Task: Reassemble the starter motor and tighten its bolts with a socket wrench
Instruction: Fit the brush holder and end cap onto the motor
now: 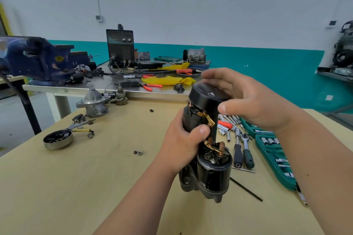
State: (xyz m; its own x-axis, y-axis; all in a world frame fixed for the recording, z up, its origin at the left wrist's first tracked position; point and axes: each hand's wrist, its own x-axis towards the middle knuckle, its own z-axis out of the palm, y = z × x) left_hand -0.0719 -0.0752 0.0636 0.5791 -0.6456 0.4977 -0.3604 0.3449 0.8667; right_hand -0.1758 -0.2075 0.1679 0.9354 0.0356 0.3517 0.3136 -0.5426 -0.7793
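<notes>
Finding: you are holding the black cylindrical starter motor (212, 173) upright over the near-right part of the tan wooden counter (95, 177). Whether its grey nose is resting on the surface cannot be told.

Your left grip (183, 139) is wrapping fingers and thumb round the motor's upper body. Your right grip (248, 99) is curling over the round black end cap (206, 97) and holding it at the top of the housing. The cap is sitting tilted, with a gap showing on its left side, so it is judged not yet seated.

Risks:
- The bent brass terminal strap (207, 119) is lying just under the cap's edge, beside your left thumb. Pressing the cap down while it is tilted could be trapping or bending that strap.
- Forcing a crooked cap could be disturbing the parts showing in the gap.
- One grip alone is steadying the heavy body, so a twist from above could be slipping it.
- The two small loose nuts (138, 152) are lying well to the left, out of easy reach.

The green-handled socket wrench (246, 147) is lying to the right, beside the open green socket case (273, 154). A thin black rod (246, 190) is lying near the motor. Tightening is judged premature until the cap is sitting flush.
</notes>
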